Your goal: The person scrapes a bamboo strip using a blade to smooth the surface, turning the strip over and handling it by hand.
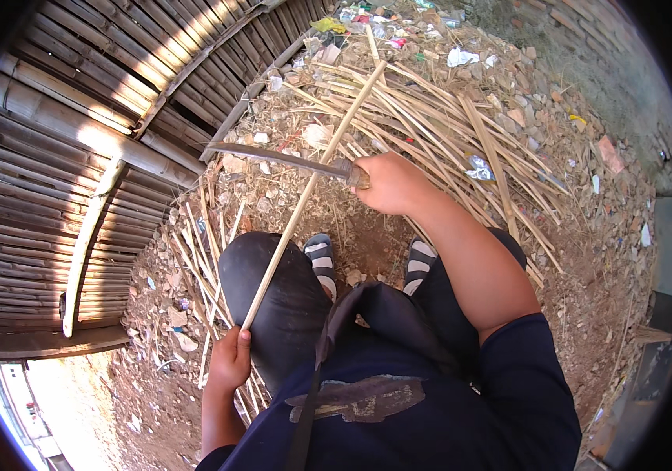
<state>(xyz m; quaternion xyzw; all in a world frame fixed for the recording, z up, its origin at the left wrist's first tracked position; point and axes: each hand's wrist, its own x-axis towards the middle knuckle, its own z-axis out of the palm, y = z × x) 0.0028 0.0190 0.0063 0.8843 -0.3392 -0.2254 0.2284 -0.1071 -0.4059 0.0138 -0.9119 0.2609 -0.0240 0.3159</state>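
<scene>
My right hand (393,184) is closed round the handle of a large knife (277,155), whose long dark blade points left. Beside my left knee, my left hand (231,357) grips the lower end of a long pale bamboo strip (293,224). The strip slants up and away over my knee, and the blade crosses it near the middle; whether they touch I cannot tell. Beyond my right hand lies a loose pile of similar strips (422,118) on the ground. More strips (202,251) lie to the left of my left leg.
A bamboo slat wall (45,196) rises on the left, with a pale curved piece (89,243) against it. Stones and litter (461,56) cover the dirt around the far pile. A brick wall (587,47) stands at the far right. My sandalled feet (322,263) are between the piles.
</scene>
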